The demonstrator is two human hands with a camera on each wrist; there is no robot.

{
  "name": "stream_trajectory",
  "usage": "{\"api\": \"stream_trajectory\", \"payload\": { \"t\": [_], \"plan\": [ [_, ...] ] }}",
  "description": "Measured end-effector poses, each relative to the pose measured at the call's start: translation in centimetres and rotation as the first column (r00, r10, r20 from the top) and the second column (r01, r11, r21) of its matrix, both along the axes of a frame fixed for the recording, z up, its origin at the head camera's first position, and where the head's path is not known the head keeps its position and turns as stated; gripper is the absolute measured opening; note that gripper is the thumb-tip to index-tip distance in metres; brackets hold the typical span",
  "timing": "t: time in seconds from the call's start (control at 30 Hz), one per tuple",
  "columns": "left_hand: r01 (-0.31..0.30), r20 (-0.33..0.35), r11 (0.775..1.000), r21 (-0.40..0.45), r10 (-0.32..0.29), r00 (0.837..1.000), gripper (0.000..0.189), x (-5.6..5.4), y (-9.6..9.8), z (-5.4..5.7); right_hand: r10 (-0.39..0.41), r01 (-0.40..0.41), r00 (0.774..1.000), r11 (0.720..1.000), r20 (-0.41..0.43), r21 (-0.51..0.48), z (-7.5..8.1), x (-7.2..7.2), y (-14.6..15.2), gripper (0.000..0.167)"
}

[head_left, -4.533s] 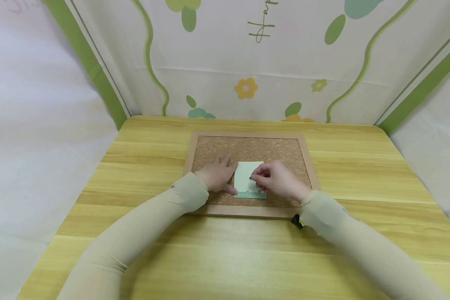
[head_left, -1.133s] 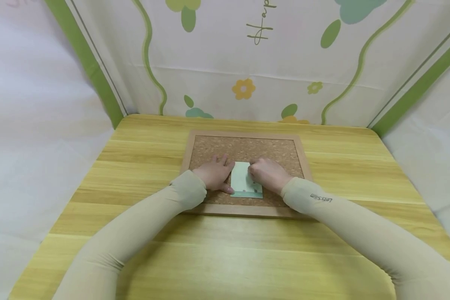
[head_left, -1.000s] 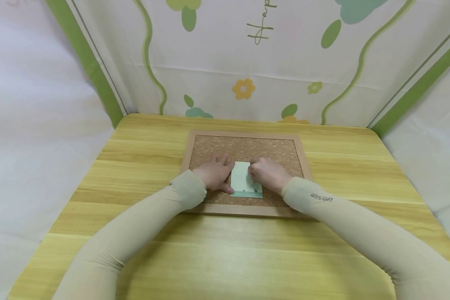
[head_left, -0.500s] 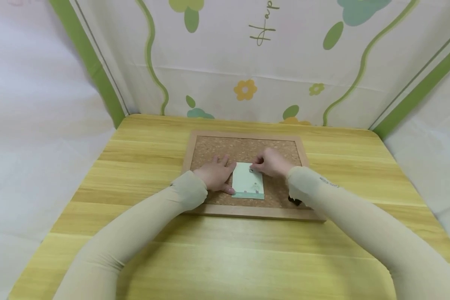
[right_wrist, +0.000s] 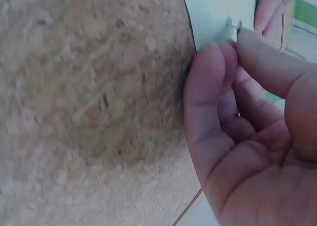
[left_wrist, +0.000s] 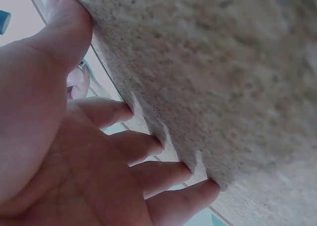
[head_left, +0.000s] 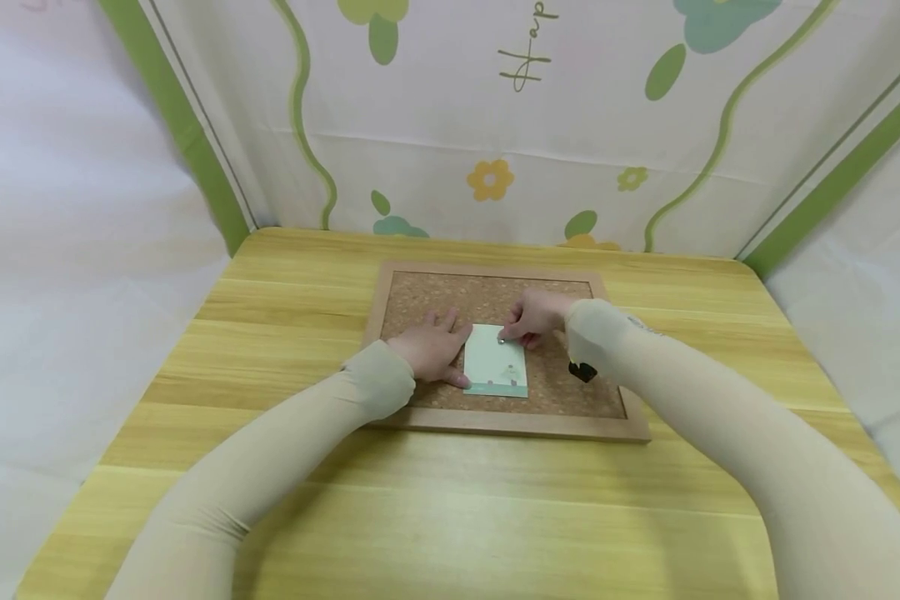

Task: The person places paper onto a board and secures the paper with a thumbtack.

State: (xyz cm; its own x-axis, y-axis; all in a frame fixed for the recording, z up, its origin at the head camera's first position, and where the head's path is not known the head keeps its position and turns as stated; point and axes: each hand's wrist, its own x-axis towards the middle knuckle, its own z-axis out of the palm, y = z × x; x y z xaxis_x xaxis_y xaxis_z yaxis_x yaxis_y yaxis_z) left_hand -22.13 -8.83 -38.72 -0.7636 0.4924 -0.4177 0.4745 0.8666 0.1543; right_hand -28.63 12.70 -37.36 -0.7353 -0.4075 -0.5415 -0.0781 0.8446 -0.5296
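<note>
A pale green note sheet with a darker green lower strip lies on a framed cork board. My left hand rests on the board with fingers spread, its thumb and index fingertip at the sheet's left edge. Over the sheet's upper right edge, my right hand has its thumb and index fingertips at a small silvery thumbtack, which they appear to pinch. In the right wrist view the tack stands at the paper with its thin shaft showing; whether its point is in the cork is hard to tell.
Beneath the board is a wood-grain table. A white curtain with flower prints hangs behind it. A black wrist device shows under the right sleeve.
My right fist was over the sheet's upper right, covering the spot; it has since lifted and turned, shifting slightly up and exposing the thumbtack. The left hand stays in place.
</note>
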Motion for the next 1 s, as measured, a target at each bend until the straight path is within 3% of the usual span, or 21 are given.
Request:
{"api": "stream_trajectory", "payload": {
  "t": [0.23, 0.6, 1.0],
  "plan": [
    [-0.015, 0.009, 1.000, -0.006, 0.016, 1.000, 0.102, 0.2, -0.1, 0.2, 0.017, -0.018, 0.997, 1.000, 0.078, 0.006, 0.0, -0.4, -0.3, 0.018],
    [-0.017, 0.007, 1.000, 0.009, 0.017, 1.000, 0.103, 0.0, 0.1, -0.2, 0.068, -0.068, 0.998, 0.996, 0.001, 0.054, -0.3, -0.2, -0.7, 0.016],
    [-0.006, -0.005, 1.000, 0.005, 0.006, 1.000, 0.103, -0.1, 0.2, -0.2, 0.013, -0.012, 1.000, 0.995, -0.004, 0.097, -0.6, -0.2, -1.3, 0.014]
  ]
}}
